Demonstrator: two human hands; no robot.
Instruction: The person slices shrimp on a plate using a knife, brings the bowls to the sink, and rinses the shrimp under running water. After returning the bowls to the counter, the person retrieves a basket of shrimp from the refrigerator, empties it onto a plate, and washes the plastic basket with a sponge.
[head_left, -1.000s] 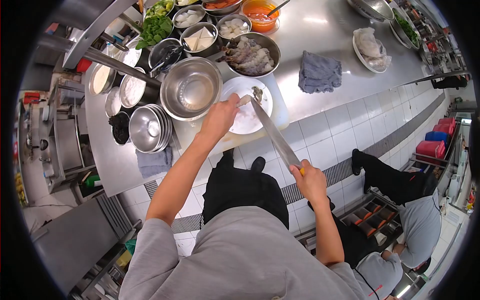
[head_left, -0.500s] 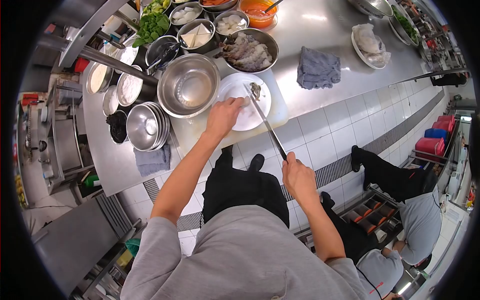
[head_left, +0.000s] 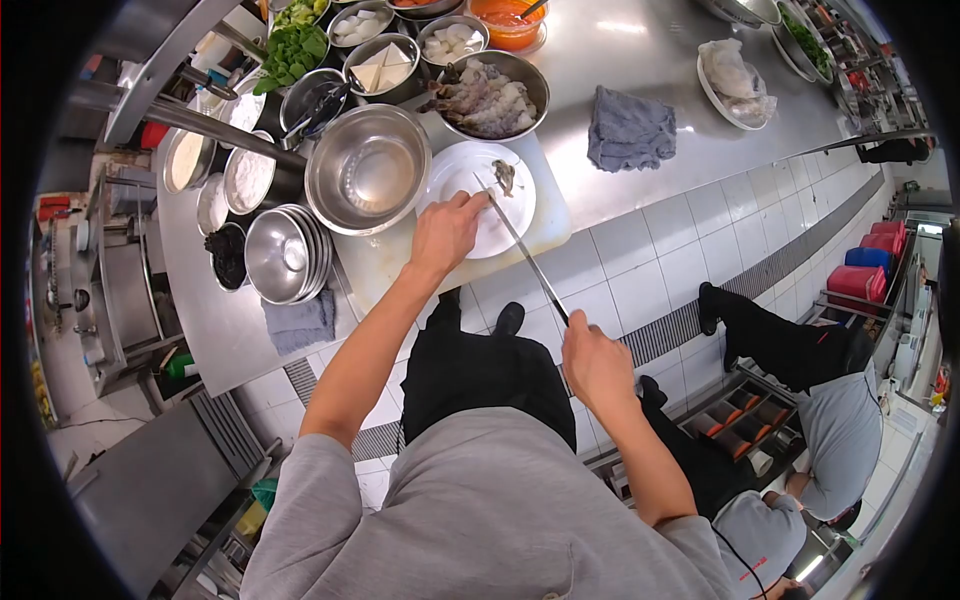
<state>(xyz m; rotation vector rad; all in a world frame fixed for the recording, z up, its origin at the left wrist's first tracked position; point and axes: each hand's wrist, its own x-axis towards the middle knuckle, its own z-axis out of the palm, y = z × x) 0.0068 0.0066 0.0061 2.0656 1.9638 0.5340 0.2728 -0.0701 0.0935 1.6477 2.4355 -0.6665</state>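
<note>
My right hand (head_left: 597,362) is closed around the handle of a long knife (head_left: 528,258), whose narrow blade slants up and left over a white plate (head_left: 515,226). The blade's tip lies by my left hand (head_left: 448,232). Pinched together over the plate's left half, the left fingers hold a small pale shrimp, mostly hidden by them. Some greyish shrimp scraps (head_left: 504,178) lie on the plate beside the blade. Under the plate is a whitish cutting board (head_left: 553,220). Just beyond it stands a metal bowl of peeled shrimp (head_left: 497,100) with tails on.
Left of the plate sits a large steel bowl (head_left: 368,170), with stacked small bowls (head_left: 277,255) nearby. Tubs of white powder (head_left: 249,180) and vegetables line the back left. A grey cloth (head_left: 631,130) lies on the steel counter (head_left: 585,45). Co-workers (head_left: 838,430) are at the lower right.
The view has shifted slightly, so the counter items sit a little further left. The left fingers and the knife remain together over the plate, with the blade tip slightly nearer the fingers.
</note>
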